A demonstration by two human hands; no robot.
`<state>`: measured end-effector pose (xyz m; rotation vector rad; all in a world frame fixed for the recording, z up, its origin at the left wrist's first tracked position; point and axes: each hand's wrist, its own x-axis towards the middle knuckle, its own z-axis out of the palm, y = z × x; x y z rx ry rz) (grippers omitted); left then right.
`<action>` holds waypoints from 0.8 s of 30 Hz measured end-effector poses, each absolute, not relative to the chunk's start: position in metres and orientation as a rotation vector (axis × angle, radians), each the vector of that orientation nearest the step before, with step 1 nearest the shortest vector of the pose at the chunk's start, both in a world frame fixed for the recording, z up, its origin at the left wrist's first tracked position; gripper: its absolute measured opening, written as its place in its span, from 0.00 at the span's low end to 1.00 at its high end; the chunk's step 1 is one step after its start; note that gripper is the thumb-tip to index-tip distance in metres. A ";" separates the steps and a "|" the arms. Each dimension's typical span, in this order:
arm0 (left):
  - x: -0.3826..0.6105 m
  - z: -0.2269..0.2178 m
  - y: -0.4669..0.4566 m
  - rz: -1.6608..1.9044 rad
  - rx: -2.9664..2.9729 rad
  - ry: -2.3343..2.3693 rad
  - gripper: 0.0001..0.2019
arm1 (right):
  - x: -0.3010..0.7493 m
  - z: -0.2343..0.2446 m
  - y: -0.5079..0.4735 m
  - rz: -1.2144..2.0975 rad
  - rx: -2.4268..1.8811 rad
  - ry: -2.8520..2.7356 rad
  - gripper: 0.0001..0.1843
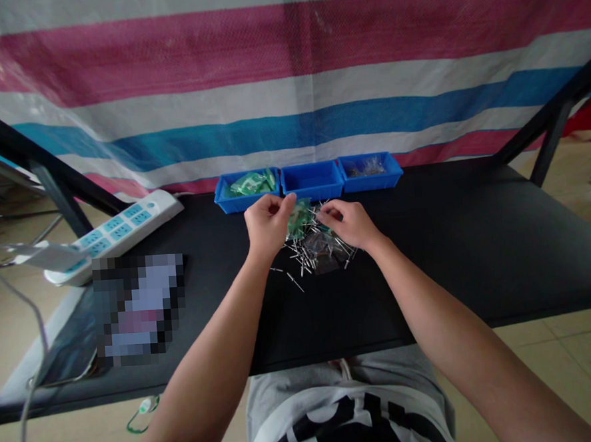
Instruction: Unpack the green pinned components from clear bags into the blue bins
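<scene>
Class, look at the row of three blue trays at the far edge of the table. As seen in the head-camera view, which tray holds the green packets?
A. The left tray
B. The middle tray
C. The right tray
A: the green packets lie inside the left blue tray, at the left end of the row.

Our left hand (270, 226) pinches upright, fingertips together; our right hand (350, 224) curls downward just beside that pinch, our left forearm (218, 349) and right forearm (441, 312) angling inward toward it.

Left hand (270, 226) pinching green packet (298, 219); right hand (348, 223) at loose metal rivets (317, 249); blue bins (312, 192) just beyond.
</scene>
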<state>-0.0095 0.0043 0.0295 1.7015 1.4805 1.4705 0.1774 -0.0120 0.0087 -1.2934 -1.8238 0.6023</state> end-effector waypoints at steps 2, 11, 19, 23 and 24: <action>-0.004 0.026 0.002 1.419 1.607 1.317 0.19 | 0.176 0.008 -0.012 0.701 -1.271 -1.767 0.20; 0.008 0.018 0.002 1.373 1.476 1.121 0.18 | 0.177 0.015 -0.017 0.876 -1.150 -1.705 0.23; -0.001 0.014 0.004 1.294 1.951 1.199 0.21 | 0.178 0.007 -0.010 0.626 -1.127 -1.694 0.13; -0.001 0.016 -0.001 1.316 2.159 1.300 0.22 | 0.178 0.008 -0.009 0.571 -1.066 -1.704 0.12; 0.000 0.016 -0.001 1.302 2.178 1.319 0.23 | 0.178 0.008 -0.009 0.569 -1.061 -1.707 0.12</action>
